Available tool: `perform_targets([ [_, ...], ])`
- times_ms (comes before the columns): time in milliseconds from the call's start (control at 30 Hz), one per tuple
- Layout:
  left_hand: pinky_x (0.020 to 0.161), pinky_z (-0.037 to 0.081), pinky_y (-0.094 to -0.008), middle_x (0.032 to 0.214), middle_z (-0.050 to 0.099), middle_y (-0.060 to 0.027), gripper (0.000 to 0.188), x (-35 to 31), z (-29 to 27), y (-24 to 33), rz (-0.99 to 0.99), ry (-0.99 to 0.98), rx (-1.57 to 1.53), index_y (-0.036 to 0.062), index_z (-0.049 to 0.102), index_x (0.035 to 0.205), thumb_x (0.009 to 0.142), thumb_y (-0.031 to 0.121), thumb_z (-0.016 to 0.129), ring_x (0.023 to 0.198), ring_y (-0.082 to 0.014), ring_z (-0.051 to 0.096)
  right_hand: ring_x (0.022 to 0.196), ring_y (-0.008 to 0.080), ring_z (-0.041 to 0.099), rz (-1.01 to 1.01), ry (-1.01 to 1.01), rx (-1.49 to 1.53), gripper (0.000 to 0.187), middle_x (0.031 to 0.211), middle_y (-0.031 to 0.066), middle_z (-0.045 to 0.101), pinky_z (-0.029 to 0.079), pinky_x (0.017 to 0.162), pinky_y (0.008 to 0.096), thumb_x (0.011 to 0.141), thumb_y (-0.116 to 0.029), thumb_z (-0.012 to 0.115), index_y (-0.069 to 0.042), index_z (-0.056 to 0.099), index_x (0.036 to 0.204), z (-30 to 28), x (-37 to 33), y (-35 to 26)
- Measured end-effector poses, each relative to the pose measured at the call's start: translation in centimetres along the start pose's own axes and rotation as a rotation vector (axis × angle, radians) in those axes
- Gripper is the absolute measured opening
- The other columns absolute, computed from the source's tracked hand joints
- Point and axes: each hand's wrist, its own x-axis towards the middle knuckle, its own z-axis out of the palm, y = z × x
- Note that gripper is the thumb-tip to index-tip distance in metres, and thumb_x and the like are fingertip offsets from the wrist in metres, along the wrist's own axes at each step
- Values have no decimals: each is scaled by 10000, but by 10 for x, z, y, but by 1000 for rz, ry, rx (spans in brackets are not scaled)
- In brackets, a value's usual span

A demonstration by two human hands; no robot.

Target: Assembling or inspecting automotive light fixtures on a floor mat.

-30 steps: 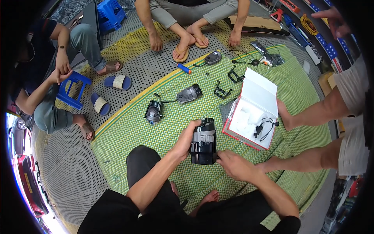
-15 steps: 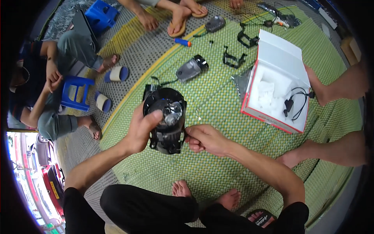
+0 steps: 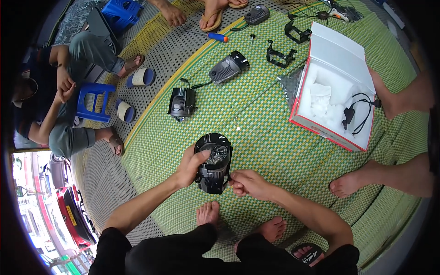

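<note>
A black lamp (image 3: 213,179) with a round rim and clear lenses is in my left hand (image 3: 189,166), tilted so its lens side faces up. The fingers wrap round its left side, and the thumb lies over the rim onto the lenses. My right hand (image 3: 250,184) is closed in a pinch against the lamp's lower right side; what its fingertips hold, if anything, is hidden. Beyond them on the mat lie a second lamp (image 3: 182,101) and a grey finned lamp (image 3: 228,67) joined to a cable. Two black brackets (image 3: 280,54) (image 3: 297,32) rest farther off.
An open white box (image 3: 337,120) with red edges, holding foam and a black cable (image 3: 356,110), stands on the green woven mat (image 3: 266,133) at right. A screwdriver (image 3: 217,37) lies at the far edge. Other people's feet and legs border the mat; blue stools (image 3: 95,103) stand left.
Both my hands have moved down and slightly right in view with the lamp, uncovering the second lamp behind. The grip on the lamp looks the same.
</note>
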Motion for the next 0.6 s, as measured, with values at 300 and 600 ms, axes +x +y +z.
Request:
perform_targets([
  [300, 831, 582, -351, 1044, 716, -97, 522, 30, 9, -11, -274, -4, -226, 31, 636, 1175, 1006, 475, 418, 887, -196, 708, 608, 256, 647, -1091, 89, -1448, 176, 697, 134, 641, 514, 592, 369, 959, -147, 608, 18, 584, 904, -11, -14, -24],
  [600, 722, 555, -294, 932, 716, -84, 463, 26, 22, -28, -182, 3, -223, -3, 661, 1085, 1005, 407, 461, 754, -148, 676, 611, 174, 661, 24, -38, -284, 336, 741, 111, 667, 507, 540, 270, 1046, -248, 495, 54, 616, 961, -37, -10, -7],
])
